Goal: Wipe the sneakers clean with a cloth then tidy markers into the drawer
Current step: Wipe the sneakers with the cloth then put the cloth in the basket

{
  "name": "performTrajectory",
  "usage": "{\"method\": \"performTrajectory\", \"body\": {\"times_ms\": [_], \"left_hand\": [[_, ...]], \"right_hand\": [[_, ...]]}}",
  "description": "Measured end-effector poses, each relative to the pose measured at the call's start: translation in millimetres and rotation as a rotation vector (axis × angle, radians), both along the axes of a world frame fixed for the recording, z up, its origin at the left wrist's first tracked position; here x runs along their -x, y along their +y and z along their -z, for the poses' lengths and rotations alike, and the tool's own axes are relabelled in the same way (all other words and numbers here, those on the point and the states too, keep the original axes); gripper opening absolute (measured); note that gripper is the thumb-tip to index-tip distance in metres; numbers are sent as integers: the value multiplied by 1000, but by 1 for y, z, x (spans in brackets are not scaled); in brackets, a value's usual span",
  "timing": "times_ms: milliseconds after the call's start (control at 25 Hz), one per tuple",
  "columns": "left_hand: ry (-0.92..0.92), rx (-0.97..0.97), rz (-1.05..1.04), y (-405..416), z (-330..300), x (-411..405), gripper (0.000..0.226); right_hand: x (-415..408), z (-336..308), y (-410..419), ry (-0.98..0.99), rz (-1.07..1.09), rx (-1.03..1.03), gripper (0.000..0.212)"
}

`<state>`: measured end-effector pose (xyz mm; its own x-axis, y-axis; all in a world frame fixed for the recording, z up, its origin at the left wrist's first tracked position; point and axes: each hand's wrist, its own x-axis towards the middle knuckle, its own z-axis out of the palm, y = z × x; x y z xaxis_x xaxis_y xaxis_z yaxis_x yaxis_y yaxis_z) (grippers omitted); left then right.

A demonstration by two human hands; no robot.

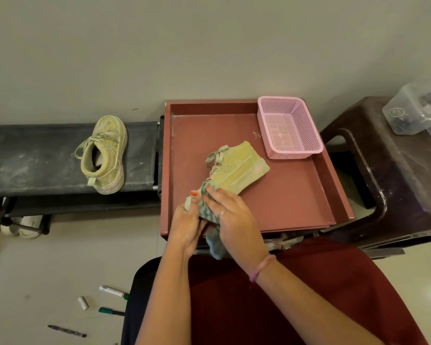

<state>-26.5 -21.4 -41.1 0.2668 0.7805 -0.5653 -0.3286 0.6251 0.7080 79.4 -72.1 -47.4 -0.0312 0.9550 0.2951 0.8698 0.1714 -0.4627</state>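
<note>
Sneaker [237,170] on its side in the open red-brown drawer [284,195], toe end gripped by the left hand [186,226]. Right hand [230,216] presses a green checked cloth [207,207] flat against the shoe's toe, fingers closed over the fabric. Second sneaker [105,155] sits upright on the black shoe rack [35,158], well apart. Pink basket [288,127] stands in the drawer's far right corner. Three markers [113,292] lie on the floor

Your right hand [230,212] presses a checked cloth [208,207] against the toe of a sneaker [237,170] over the red drawer [284,200]; your left hand [186,225] grips it just beside those fingers.
</note>
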Motion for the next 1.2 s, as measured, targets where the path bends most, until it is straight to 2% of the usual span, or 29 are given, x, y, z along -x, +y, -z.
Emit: {"method": "performTrajectory", "body": {"times_ms": [80, 200, 320, 400, 560, 760, 1000, 1080, 1200], "left_hand": [[-14, 5, 9, -1, 0, 0, 53], [-61, 33, -29, 0, 2, 0, 43], [-63, 68, -47, 0, 5, -2, 31], [-54, 81, -53, 2, 5, -2, 30], [-43, 83, -46, 3, 5, -2, 29], [-38, 143, -62, 1, 5, -5, 26], [-3, 98, -33, 2, 4, -4, 17], [-19, 101, -27, 1, 5, -3, 17], [-41, 128, -30, -1, 4, -4, 18]], "right_hand": [[-18, 17, -14, 8, -29, 9, 40], [-56, 30, -6, 15, 241, 49, 57], [-57, 24, 5, 155, 460, 48, 64], [-34, 18, -2, 241, 419, 52, 64], [-35, 14, -22, 162, 260, 77, 59], [-58, 2, 20, -85, 397, 173, 61], [-23, -16, 1, 184, 464, 326, 46], [-28, -16, 8, 191, 493, 304, 44], [-40, -9, 23, 88, 534, 262, 43]]}}
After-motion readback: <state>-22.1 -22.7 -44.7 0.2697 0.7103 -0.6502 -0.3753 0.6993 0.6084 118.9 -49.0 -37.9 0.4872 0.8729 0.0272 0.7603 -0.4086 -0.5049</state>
